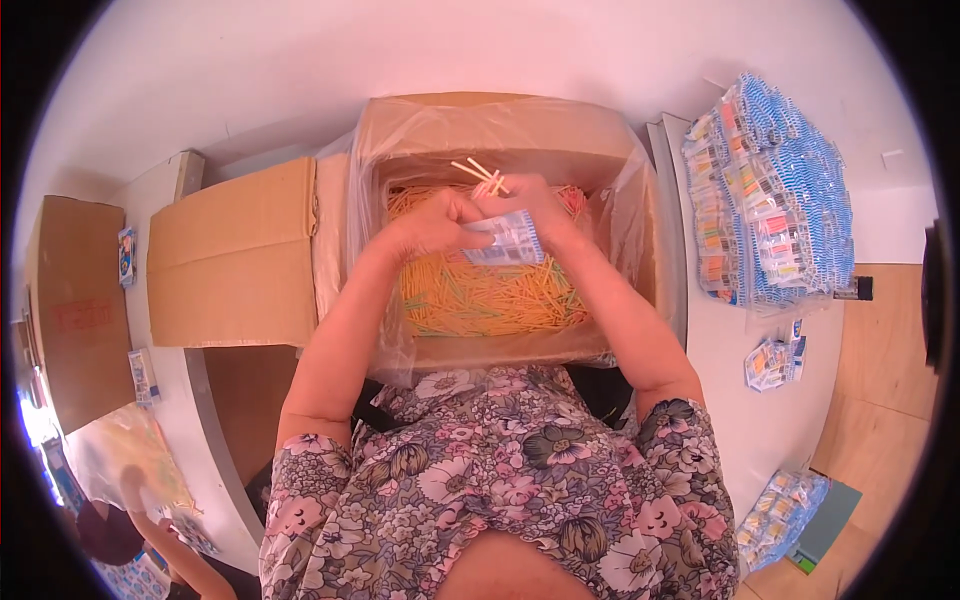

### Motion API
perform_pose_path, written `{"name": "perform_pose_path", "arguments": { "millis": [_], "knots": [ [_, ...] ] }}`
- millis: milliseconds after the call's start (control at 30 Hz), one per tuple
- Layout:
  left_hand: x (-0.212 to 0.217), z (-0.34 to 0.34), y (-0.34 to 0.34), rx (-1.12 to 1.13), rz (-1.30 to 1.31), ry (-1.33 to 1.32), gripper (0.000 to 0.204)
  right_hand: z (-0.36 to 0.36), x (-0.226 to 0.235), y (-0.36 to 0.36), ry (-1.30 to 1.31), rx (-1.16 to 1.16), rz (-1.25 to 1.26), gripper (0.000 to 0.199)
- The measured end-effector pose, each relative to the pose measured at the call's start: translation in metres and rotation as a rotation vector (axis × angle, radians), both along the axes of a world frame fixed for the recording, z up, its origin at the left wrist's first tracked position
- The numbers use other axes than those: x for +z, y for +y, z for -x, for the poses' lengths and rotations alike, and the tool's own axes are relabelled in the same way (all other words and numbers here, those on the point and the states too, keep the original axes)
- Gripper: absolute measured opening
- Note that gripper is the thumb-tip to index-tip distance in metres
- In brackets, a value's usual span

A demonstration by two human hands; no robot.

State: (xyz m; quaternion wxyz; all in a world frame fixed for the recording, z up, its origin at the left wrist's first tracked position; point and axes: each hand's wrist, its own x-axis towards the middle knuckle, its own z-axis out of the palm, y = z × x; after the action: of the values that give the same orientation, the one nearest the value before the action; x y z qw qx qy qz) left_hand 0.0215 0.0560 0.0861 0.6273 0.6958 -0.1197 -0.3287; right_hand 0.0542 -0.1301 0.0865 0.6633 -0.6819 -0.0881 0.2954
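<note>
Over a cardboard box [490, 350] lined with clear plastic, my two hands meet close together. My left hand [435, 225] is closed, its fingers pinching a small clear packet [515, 240] with blue and white print. Beside it my right hand [535, 205] is closed around a few thin pale sticks [480, 175], whose ends poke out above the fingers. The fingertips of both hands partly hide each other. Below them a deep heap of thin yellow, orange, green and pink sticks [490, 300] fills the box.
Filled packets [775, 200] are piled on the white table at right, with a few loose packets [770, 365] nearer me and another bag of packets [785, 515] lower down. A box flap [235, 255] juts left. Another person's arm [180, 550] shows at lower left, near a brown carton [85, 310].
</note>
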Motion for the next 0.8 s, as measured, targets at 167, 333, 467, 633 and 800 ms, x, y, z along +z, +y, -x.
{"name": "perform_pose_path", "arguments": {
  "millis": [167, 333, 467, 633, 800],
  "knots": [
    [-0.008, 0.001, 0.005, 0.126, -0.113, -0.068, 0.013, -0.006, -0.004, -0.002, 0.097, 0.001, -0.073, 0.018],
    [-0.002, -0.003, 0.010, 0.114, -0.141, -0.177, 0.012, -0.010, -0.021, -0.020, -0.430, 0.023, 0.283, 0.030],
    [0.007, 0.002, 0.000, 0.116, -0.050, -0.068, 0.011, -0.002, 0.007, -0.005, -0.505, -0.130, -0.074, 0.031],
    [0.000, 0.006, -0.016, 0.023, 0.003, -0.264, 0.010, 0.005, 0.008, -0.017, -0.521, 0.069, 0.079, 0.041],
    [0.000, 0.010, -0.026, -0.032, 0.009, -0.236, 0.009, 0.017, 0.012, -0.011, -0.668, -0.059, 0.427, 0.036]
  ]
}}
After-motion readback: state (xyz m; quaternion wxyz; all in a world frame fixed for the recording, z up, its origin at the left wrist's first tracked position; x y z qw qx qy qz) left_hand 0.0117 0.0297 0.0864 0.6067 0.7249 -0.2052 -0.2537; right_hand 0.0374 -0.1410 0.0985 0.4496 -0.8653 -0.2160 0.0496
